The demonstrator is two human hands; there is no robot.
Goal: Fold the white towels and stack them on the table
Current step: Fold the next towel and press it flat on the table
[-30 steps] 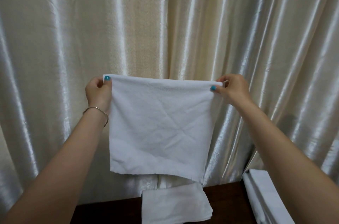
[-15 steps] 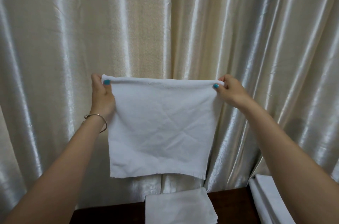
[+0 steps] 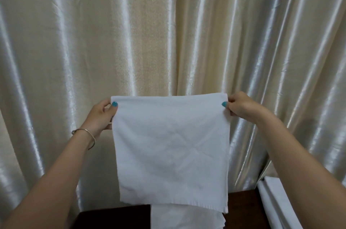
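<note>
Head view is filled mostly by a cream satin curtain (image 3: 168, 31) hanging in glossy vertical pleats behind everything. Next in size is the white towel (image 3: 171, 152), held up in the air in front of the curtain, spread flat and roughly square, its top edge level and taut, its lower hem hanging free just above the dark wooden surface (image 3: 112, 217). Below that hem lies a folded towel (image 3: 185, 219) on the surface, partly hidden by the hanging one. At the right edge sits a pile of white cloth (image 3: 277, 202); whether it is folded stock or towels waiting to be done cannot be told.

Both arms reach forward and up, well apart. The left hand (image 3: 101, 116) pinches the towel's upper left corner, thumb on the front face. The right hand (image 3: 241, 107) pinches the upper right corner the same way. A thin bangle (image 3: 85, 136) circles the left wrist.

As I judge it, the step in hand is the squaring-up of one towel before its fold. The next move most likely calls for bringing the two pinched corners together so the cloth halves down its middle, keeping the edges matched, then lowering it onto the folded towel below. Being limp, the towel may swing or skew if one corner leads the other.
</note>
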